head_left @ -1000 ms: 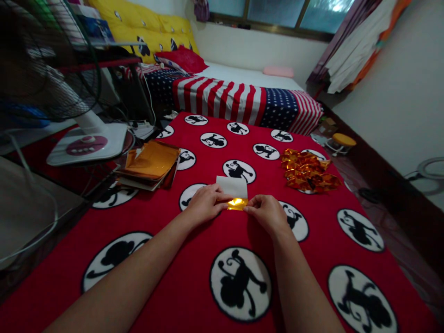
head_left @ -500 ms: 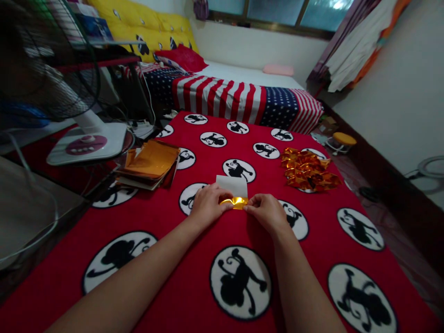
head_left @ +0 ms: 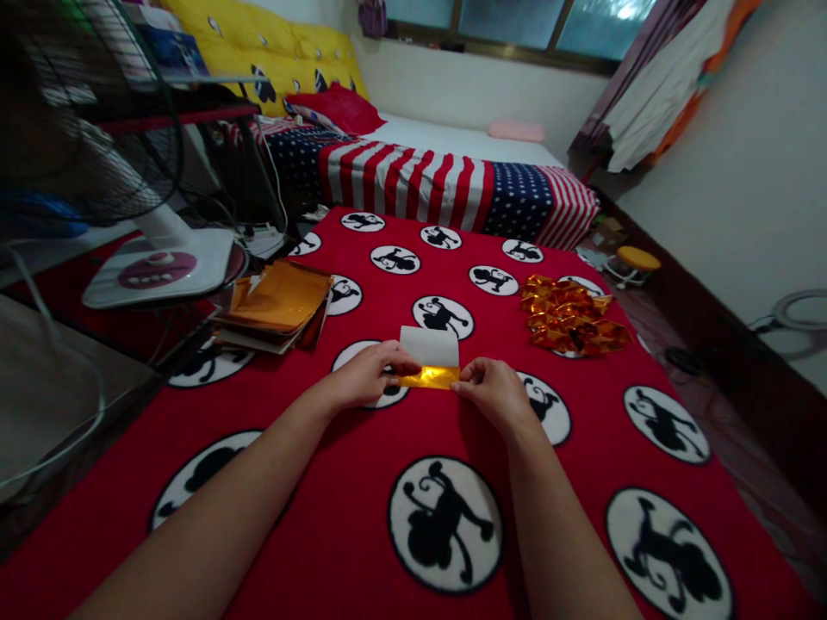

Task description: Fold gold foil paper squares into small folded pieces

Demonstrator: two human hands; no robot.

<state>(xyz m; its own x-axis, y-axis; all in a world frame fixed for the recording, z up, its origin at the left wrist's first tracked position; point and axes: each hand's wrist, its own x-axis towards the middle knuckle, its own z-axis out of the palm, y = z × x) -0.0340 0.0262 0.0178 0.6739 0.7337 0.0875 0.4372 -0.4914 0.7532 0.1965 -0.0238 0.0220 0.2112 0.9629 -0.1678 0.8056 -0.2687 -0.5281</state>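
A sheet of gold foil paper (head_left: 430, 346) lies on the red blanket in front of me, its pale grey side up. Along its near edge a shiny gold strip is folded over. My left hand (head_left: 368, 374) is at the left end of this strip, its fingers curled over the fold and touching it; the thumb is partly hidden. The right end is pinched between the thumb and fingers of my right hand (head_left: 497, 392). To the left sits a stack of gold foil sheets (head_left: 281, 297). Several folded gold foil pieces (head_left: 572, 317) form a heap at the right.
The red blanket (head_left: 336, 534) carries white circles with black monkey figures. A fan with a white base (head_left: 213, 258) stands at the left. Behind is a bed with a stars-and-stripes cover (head_left: 413, 185). A small yellow-topped stool (head_left: 638, 258) is on the floor at the right.
My left hand has slid left along the fold, uncovering more of the gold strip, which now looks flatter. My right hand stays at the right end.
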